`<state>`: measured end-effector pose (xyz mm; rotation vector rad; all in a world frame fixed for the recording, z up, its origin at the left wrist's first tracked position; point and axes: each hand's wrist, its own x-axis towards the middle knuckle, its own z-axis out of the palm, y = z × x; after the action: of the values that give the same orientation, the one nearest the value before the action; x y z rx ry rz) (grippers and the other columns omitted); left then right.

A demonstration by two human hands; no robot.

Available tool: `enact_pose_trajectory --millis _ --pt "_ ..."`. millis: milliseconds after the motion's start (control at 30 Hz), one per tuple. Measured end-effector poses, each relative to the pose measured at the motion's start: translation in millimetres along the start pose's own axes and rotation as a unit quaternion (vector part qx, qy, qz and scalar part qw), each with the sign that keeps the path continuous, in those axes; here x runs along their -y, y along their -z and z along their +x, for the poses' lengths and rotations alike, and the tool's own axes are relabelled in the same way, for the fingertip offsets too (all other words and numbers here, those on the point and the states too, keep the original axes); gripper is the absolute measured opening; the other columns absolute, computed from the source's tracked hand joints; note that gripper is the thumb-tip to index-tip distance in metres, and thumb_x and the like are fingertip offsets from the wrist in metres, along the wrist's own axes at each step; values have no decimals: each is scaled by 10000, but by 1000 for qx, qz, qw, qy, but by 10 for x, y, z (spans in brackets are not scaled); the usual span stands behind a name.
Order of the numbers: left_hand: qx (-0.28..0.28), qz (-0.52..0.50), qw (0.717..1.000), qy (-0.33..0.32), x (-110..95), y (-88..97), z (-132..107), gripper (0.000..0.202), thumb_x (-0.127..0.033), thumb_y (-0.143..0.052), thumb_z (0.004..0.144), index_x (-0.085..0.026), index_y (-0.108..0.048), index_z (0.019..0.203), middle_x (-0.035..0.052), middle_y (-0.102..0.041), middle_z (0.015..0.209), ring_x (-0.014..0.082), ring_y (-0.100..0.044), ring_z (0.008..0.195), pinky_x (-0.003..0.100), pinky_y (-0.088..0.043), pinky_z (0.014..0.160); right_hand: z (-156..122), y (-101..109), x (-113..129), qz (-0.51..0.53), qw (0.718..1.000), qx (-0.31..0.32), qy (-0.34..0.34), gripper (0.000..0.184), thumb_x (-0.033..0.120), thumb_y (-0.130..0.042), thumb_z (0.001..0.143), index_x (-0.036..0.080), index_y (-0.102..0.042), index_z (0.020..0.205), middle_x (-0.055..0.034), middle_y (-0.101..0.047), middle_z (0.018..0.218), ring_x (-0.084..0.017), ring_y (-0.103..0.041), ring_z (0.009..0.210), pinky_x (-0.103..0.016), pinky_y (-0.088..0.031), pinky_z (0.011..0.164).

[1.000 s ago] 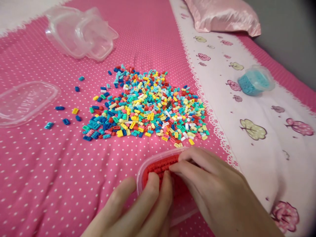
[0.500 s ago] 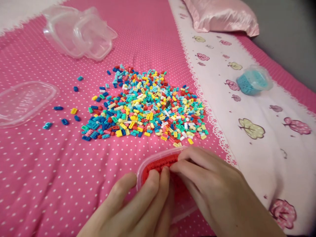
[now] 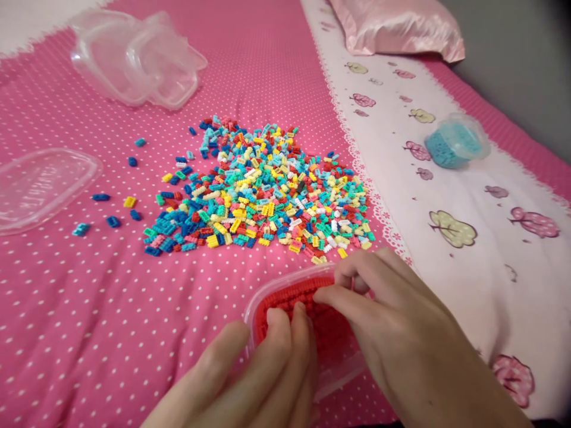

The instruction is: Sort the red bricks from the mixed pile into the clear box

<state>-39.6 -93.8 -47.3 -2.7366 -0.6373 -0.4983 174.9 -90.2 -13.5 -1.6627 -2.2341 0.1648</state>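
In front of me is a clear plastic container [image 3: 254,303] with small red bricks [image 3: 332,324] packed in rows inside. My left hand [image 3: 263,374] lies over its near left side, fingers outstretched and a little apart. Two of its fingertips touch the red bricks, and another finger is by the rim outside. My right hand [image 3: 392,321] closes over the far right rim, with its thumb on the red bricks and bent fingers at the edge. Part of the container is hidden under both hands. Just beyond it spreads a heap of mixed coloured bricks [image 3: 263,190].
Clear plastic containers [image 3: 134,65] lie at the back left, and a clear lid [image 3: 49,184] at the left. A few stray bricks [image 3: 113,221] lie beside the heap. A tub of light blue pieces [image 3: 455,142] stands at the right. A pink pillow [image 3: 401,30] is at the back.
My right hand has shifted slightly right and away from my left fingertips, uncovering more red bricks. My left hand stays almost in place. The view has shifted a little.
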Motion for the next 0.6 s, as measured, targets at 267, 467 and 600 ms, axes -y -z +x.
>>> enact_pose_trajectory --millis 267,467,600 --pt "10 -11 1000 -6 45 1 37 351 -338 -565 963 -212 -703 1259 66 -630 1371 276 -451 1394 502 -87 1312 -10 40 8 -13 1000 -5 21 287 -25 -510 879 172 -713 835 -47 -562 779 -209 -521 747 -318 -425 599" --pt "16 -15 1000 -8 55 35 61 339 -335 -565 959 -224 -701 1250 54 -637 1351 268 -438 1396 493 -75 1312 -27 117 -25 -11 1000 12 23 278 -6 -502 889 187 -684 810 -45 -571 805 -199 -531 750 -315 -433 618" --pt "20 -21 1000 -1 79 40 110 313 -325 -555 967 -249 -704 1232 33 -642 1327 246 -461 1352 472 -67 1312 -50 185 -51 -18 999 28 31 266 -5 -502 871 206 -643 792 -47 -576 826 -196 -539 771 -305 -436 637"
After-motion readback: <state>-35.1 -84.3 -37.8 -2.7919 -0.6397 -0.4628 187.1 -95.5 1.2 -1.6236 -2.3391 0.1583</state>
